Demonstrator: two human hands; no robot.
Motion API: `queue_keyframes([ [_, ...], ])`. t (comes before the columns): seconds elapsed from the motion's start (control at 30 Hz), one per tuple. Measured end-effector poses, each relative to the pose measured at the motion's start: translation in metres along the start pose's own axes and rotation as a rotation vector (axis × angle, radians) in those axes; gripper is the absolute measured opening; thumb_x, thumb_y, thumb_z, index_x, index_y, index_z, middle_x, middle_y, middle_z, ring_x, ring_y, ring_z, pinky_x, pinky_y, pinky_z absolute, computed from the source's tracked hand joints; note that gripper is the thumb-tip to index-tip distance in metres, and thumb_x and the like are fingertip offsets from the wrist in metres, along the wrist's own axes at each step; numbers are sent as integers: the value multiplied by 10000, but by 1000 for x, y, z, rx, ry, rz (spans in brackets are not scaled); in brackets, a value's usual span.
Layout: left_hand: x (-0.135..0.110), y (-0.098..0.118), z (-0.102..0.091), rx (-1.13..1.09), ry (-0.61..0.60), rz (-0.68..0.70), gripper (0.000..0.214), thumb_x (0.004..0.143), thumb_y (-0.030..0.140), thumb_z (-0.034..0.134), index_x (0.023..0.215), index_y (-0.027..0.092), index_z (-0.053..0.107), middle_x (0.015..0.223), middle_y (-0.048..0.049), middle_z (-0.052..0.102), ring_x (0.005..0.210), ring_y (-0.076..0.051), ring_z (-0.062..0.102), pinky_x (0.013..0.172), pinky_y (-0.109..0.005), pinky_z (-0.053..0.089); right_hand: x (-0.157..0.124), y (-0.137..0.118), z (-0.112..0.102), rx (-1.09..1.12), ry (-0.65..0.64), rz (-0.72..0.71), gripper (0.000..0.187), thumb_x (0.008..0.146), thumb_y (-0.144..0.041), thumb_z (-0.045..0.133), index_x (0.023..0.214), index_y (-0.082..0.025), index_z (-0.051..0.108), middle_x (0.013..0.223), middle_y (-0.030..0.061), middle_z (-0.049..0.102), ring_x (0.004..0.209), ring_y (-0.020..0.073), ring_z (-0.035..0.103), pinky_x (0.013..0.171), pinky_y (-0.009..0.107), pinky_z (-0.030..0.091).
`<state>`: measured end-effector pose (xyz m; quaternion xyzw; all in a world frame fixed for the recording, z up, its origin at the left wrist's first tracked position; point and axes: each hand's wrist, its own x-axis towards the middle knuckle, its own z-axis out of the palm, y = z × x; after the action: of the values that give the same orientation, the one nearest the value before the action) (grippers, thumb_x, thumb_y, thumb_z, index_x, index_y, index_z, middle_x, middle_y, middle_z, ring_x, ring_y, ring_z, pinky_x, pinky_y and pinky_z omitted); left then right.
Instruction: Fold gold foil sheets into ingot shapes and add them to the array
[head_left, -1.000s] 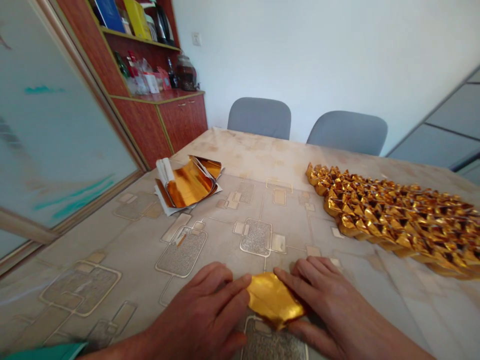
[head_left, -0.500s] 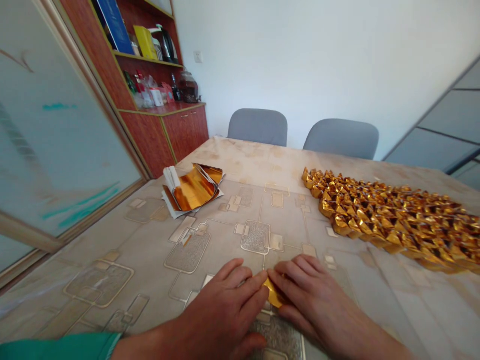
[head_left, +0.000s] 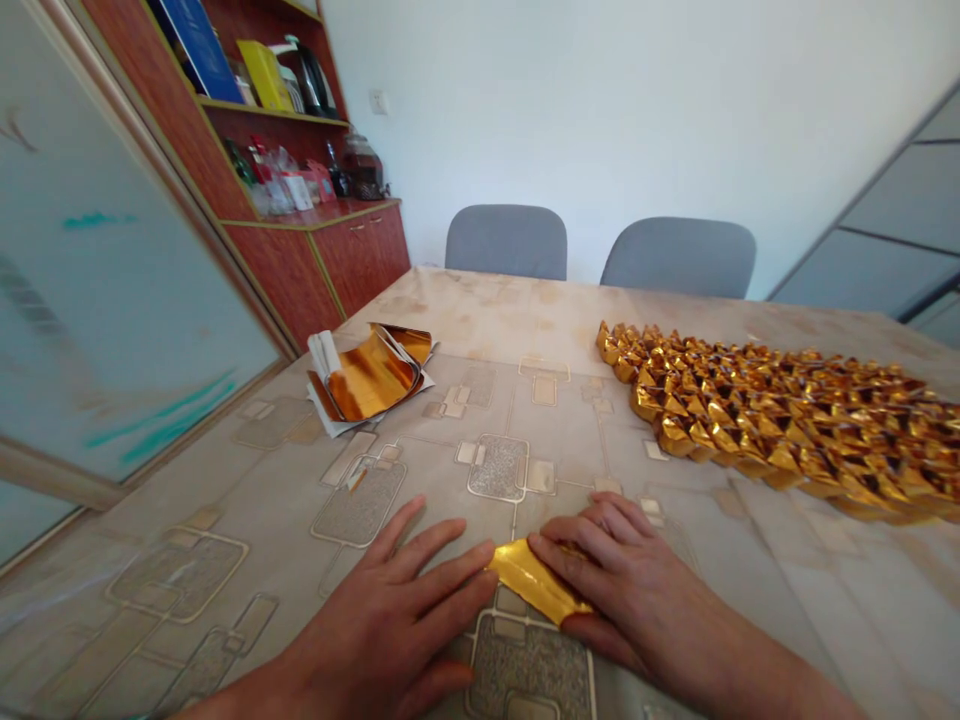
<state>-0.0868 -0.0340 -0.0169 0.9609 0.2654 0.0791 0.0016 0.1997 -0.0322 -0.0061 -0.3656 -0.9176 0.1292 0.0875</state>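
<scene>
A folded strip of gold foil paper (head_left: 541, 580) lies on the patterned tablecloth between my hands. My right hand (head_left: 619, 575) grips its right end, with the thumb along the near edge and the fingers over the top. Flat and spread, my left hand (head_left: 405, 610) rests on the cloth to the left. One of its fingertips touches the strip's left tip. Further off at the left lies a stack of gold foil sheets with white backing (head_left: 371, 378). To the right stand rows of folded gold foil pieces (head_left: 772, 415), packed close together.
The table (head_left: 487, 310) is covered with a printed cloth. Two grey chairs (head_left: 506, 240) stand at its far side by the white wall. A red-brown cabinet (head_left: 360, 255) holds bottles, a kettle and boxes at the back left. A frosted sliding door (head_left: 150, 260) is at the left.
My left hand has moved left and spread its fingers, so more of the gold strip shows. My right hand stays on the strip. The view has shifted slightly.
</scene>
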Motion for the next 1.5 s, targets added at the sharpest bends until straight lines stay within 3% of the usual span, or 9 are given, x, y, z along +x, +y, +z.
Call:
queue_keyframes([
  [0.17, -8, -2, -6, -20, -16, -7, 543, 891, 316, 564, 1409, 259, 409, 1369, -21, 565, 1323, -236, 418, 1182, -504, 61, 2, 1, 0, 23, 31, -11, 435, 912, -386, 578, 1321, -257, 508, 1137, 37, 635, 1036, 239, 516, 980, 427, 354],
  [0.33, 8, 9, -11, -97, -13, -64, 495, 846, 299, 619, 1323, 278, 486, 1320, -55, 575, 1285, -258, 449, 1152, -581, 119, -2, 2, -13, 76, 43, 3, 504, 899, -427, 593, 1351, -241, 474, 1193, 56, 611, 1051, 241, 510, 986, 439, 359],
  [0.47, 31, 21, -13, -159, -4, -49, 387, 855, 345, 613, 1213, 216, 541, 1353, -86, 532, 1284, -264, 438, 1151, -563, 176, -6, -3, -21, 157, 131, 110, 256, 967, -268, 490, 1212, -227, 553, 1077, 53, 615, 975, 206, 533, 882, 374, 422],
  [0.6, 41, 29, -4, -242, -19, -20, 422, 890, 357, 567, 1269, 185, 498, 1283, -98, 574, 1206, -251, 503, 1106, -478, 324, -4, -11, -6, 158, 52, 136, 133, 961, -181, 454, 970, -200, 586, 907, 34, 596, 820, 180, 536, 728, 310, 443],
  [0.77, 44, 34, 8, -274, -28, -7, 523, 884, 390, 577, 1329, 152, 436, 1308, -120, 540, 1191, -269, 493, 1038, -420, 398, -1, -14, 10, 4, 2, 106, 109, 926, -147, 463, 917, -197, 559, 888, 37, 580, 772, 189, 514, 678, 317, 424],
  [0.97, 54, 37, 0, -285, -89, 27, 617, 806, 460, 669, 1318, 192, 453, 1290, -106, 531, 1123, -282, 482, 958, -424, 432, -9, -4, -9, 133, -5, 207, 20, 907, -211, 549, 914, -199, 564, 879, 26, 569, 756, 159, 537, 657, 269, 429],
  [1.17, 57, 36, 3, -269, -87, 25, 645, 794, 523, 655, 1343, 270, 432, 1275, -107, 515, 1068, -279, 490, 881, -422, 447, -20, 5, -26, 242, -43, 302, 147, 813, -75, 606, 878, -201, 569, 837, -1, 592, 698, 133, 544, 610, 238, 414],
  [1.37, 59, 30, -3, -312, -85, 50, 606, 814, 501, 644, 1337, 282, 430, 1236, -78, 545, 1036, -252, 500, 881, -398, 446, -16, -7, -36, 162, -51, 92, 190, 857, -122, 583, 1003, -240, 613, 990, 32, 626, 933, 191, 560, 799, 317, 442],
  [1.5, 56, 26, 1, -301, -63, 30, 585, 825, 436, 654, 1341, 269, 434, 1240, -72, 553, 1054, -270, 505, 891, -415, 450, -12, -10, -29, 60, -35, 41, 193, 888, -126, 521, 1011, -227, 628, 971, 49, 646, 915, 205, 565, 830, 363, 432],
])
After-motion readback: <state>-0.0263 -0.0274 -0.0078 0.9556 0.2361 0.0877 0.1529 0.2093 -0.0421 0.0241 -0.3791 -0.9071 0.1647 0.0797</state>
